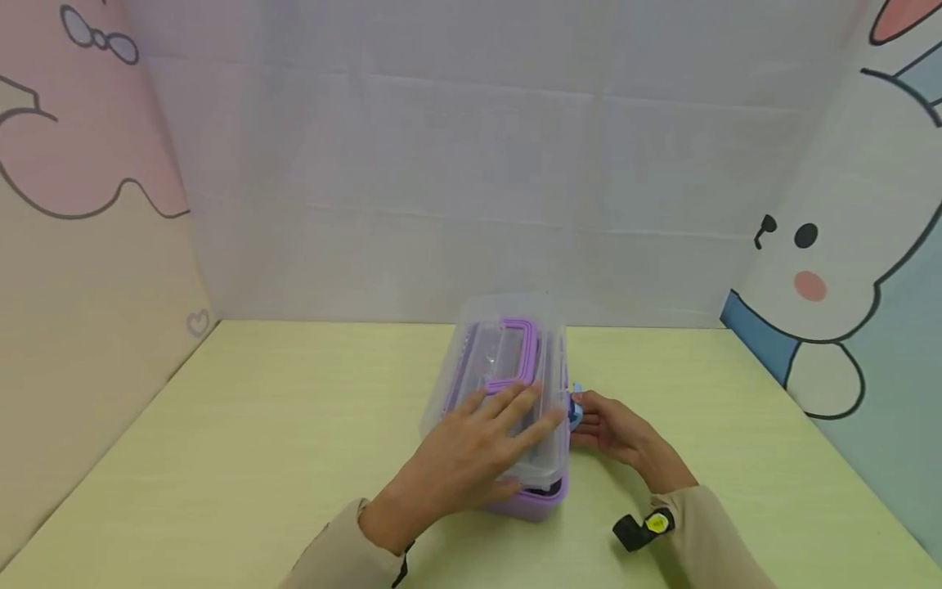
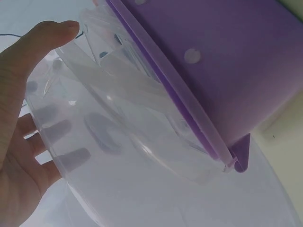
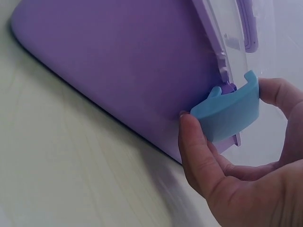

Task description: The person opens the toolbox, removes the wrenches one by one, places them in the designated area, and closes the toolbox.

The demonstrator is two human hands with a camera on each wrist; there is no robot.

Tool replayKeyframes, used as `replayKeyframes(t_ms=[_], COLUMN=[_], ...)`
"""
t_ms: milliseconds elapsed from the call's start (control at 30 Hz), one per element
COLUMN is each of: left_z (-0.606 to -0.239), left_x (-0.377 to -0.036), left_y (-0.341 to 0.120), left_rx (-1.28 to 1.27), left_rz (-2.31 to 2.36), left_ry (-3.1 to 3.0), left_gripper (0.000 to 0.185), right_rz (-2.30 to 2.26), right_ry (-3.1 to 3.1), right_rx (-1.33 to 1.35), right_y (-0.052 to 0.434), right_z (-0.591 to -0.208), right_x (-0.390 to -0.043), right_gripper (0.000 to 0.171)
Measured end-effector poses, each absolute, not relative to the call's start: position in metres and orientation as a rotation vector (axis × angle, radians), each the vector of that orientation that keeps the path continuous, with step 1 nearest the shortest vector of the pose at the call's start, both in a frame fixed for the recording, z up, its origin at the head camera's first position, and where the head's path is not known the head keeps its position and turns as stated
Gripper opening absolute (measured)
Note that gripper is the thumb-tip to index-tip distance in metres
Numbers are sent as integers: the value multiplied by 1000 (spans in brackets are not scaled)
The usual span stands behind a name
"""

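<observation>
A purple storage box (image 1: 540,499) with a clear lid (image 1: 471,368) and a purple handle (image 1: 518,352) stands on the yellow-green table (image 1: 257,442). My left hand (image 1: 478,450) lies flat on the lid, fingers straight; through the clear lid (image 2: 123,137) its fingers (image 2: 71,158) show. My right hand (image 1: 614,429) is at the box's right side and pinches the blue latch (image 3: 229,111) between thumb (image 3: 196,151) and fingers, against the purple box wall (image 3: 128,71). The latch (image 1: 575,406) is a small blue spot in the head view.
Walls with cartoon prints close off the table on the left, back and right. A black wrist strap with a yellow disc (image 1: 646,526) sits on my right sleeve.
</observation>
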State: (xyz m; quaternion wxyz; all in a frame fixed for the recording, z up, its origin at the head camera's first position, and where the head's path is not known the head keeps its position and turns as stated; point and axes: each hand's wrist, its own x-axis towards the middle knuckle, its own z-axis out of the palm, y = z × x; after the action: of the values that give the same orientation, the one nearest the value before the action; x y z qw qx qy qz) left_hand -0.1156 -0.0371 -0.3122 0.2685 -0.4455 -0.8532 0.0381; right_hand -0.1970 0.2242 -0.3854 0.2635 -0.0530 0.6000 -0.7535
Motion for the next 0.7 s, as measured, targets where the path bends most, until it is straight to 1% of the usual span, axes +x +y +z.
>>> replayKeyframes(t_ms=[133,300,400,600,700], left_z=[-312,-310,-309,-306,-305], left_x=[-116,-116,-115,-115,-116], left_y=[-36,-36,-38,-42,-44], left_rx=[-1258,-1264,-1261,-1231,-1219], left_rz=[86,120,125,121,152], left_ry=[-2250,-2226,-2219,-2156,-2120], left_gripper=[82,66,65,76,77], right_rz=[-2036,-2024,-2016,-2021,-2027], right_ry=[1633,1664,1679,1685,1672], right_rx=[-141,-143,-154,-164,-175], right_y=[225,224,223,224,225], right_z=[-385,-386,-387,-388,-388], right_x=[-197,-197,-196,-196,-197], right_gripper=[23,23,23,23,23])
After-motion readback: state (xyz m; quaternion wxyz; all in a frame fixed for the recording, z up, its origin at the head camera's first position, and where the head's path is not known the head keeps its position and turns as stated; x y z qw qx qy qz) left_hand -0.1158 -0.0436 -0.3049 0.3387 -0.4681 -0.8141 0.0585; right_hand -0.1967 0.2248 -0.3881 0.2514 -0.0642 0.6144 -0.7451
